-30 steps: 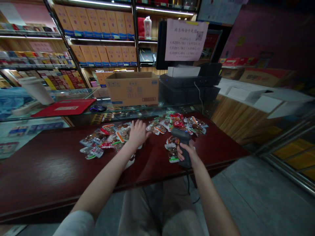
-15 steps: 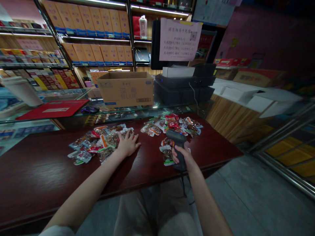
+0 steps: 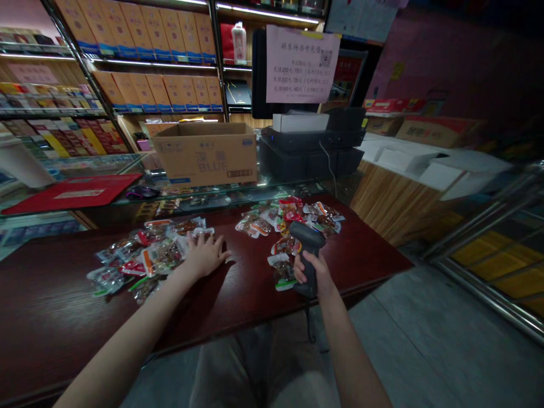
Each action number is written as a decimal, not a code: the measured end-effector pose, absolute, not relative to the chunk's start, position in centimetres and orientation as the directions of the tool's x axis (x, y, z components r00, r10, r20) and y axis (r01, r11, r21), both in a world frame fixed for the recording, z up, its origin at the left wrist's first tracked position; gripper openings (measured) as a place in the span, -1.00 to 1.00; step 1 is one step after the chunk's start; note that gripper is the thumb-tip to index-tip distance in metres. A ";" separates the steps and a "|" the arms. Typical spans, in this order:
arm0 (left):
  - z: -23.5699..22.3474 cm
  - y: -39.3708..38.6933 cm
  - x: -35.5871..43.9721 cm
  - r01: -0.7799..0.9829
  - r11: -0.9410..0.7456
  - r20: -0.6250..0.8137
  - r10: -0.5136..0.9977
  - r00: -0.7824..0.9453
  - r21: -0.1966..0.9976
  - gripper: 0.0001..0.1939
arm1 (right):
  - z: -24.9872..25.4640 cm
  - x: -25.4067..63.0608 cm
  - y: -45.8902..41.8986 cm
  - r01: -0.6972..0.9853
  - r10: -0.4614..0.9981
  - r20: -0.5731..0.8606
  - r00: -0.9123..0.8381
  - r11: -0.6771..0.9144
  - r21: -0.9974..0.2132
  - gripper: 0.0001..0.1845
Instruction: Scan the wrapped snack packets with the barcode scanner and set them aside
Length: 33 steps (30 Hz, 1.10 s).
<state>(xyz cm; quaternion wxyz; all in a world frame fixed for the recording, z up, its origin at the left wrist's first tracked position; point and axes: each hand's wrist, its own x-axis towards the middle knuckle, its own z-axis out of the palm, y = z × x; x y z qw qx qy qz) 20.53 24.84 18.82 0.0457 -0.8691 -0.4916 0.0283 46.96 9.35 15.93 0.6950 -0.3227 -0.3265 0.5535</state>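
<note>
Two heaps of snack packets (image 3: 164,255) lie on the desk (image 3: 242,283): one left of my left hand (image 3: 207,255), whose spread fingers work best low and flat, one beyond my right hand (image 3: 323,275), wrapped round a scanner (image 3: 306,233).

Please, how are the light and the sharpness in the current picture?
Head view: sheen on the table at left; shadow beside the left hand; bright shelf light above, dim wall at upper right; metal rails near the right edge look smeared; paper sign, larger characters legible.
</note>
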 end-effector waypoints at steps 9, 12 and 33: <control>18.2 28.2 30.4 0.908 -0.367 0.060 0.930 0.362 0.203 -0.17 | 16.0 47.0 9.4 -0.587 0.981 0.083 0.175 0.172 -0.791 -0.72; 17.2 29.8 30.7 0.887 -0.333 0.075 0.942 0.326 0.319 -0.19 | 16.0 47.1 9.5 -0.572 0.983 0.075 0.169 0.160 -0.804 -0.72; 20.3 27.6 28.4 -0.422 0.018 0.158 0.912 0.379 0.907 -0.52 | 16.0 47.3 10.3 -0.516 0.994 0.055 0.095 0.096 -0.851 -0.68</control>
